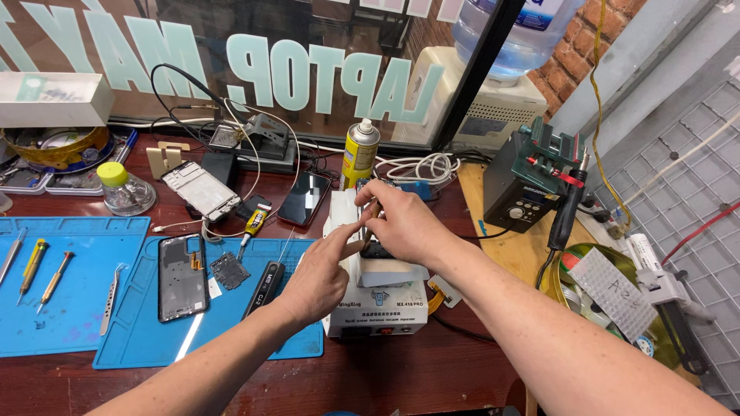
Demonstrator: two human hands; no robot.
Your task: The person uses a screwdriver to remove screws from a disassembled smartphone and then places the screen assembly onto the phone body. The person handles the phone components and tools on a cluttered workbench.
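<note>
Both hands meeting over a white heating machine (375, 304) on a dark wood bench. Left hand (317, 279) half curled, index finger stretched out to touch a dark phone (375, 248) lying on the machine's top. Right hand (405, 223) arched over the phone's far end, fingertips pinched together on a small part there; too hidden to identify. Most of the phone covered by both hands.

Left of the left hand, a blue mat (146, 308) bearing a phone frame (182, 276); farther left, a glass jar (126, 190) with yellow lid, contents unclear. Beyond the right hand, a yellow spray can (359, 153). Right of the right hand, a soldering station (532, 185) and a round tin (597, 296), contents mostly covered by a white perforated board.
</note>
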